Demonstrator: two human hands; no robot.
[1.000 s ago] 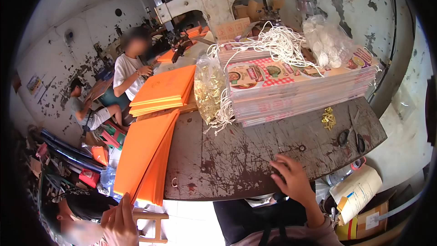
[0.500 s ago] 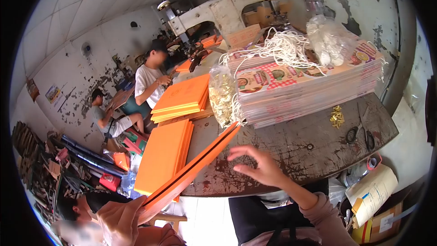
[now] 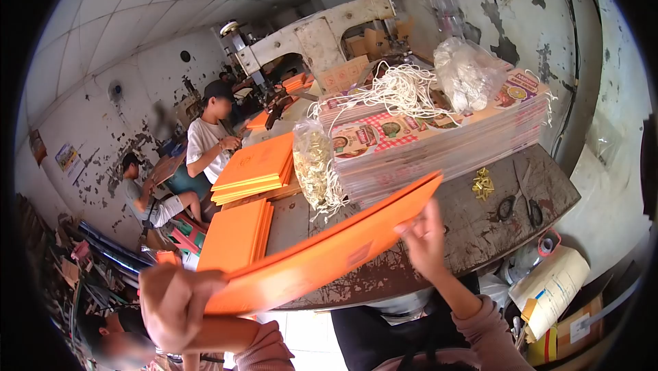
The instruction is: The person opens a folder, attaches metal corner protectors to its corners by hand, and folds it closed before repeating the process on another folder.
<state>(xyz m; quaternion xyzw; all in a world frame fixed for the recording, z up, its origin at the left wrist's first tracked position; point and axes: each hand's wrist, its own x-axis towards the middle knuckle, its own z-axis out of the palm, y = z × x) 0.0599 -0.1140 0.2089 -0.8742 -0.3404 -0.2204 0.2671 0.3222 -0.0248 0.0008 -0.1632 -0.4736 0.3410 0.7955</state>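
Note:
A flat orange paper bag (image 3: 329, 251), apparently folded, slants across the front of the table. My left hand (image 3: 177, 301) is closed on its lower left end. At the right end, my right hand (image 3: 426, 242) has its fingers and thumb against the bag's lower edge, slightly blurred. Just beyond my left hand lies a stack of orange bags (image 3: 234, 234), partly covered by the one I hold. Another orange stack (image 3: 255, 162) is farther back. Beside it stands a clear plastic bag of small gold-coloured pieces (image 3: 312, 165).
A tall pile of printed sheets or bags (image 3: 439, 141) carries white cords (image 3: 394, 90) and a plastic bag (image 3: 467, 73). Scissors (image 3: 522, 201) and loose gold-coloured pieces (image 3: 482, 184) lie on the worn table (image 3: 459, 227). A person in white (image 3: 205, 141) works behind; others sit at left.
The orange bag has swung up and to the right, its far end now over the table's middle. My right hand, open and apart before, has come to that end.

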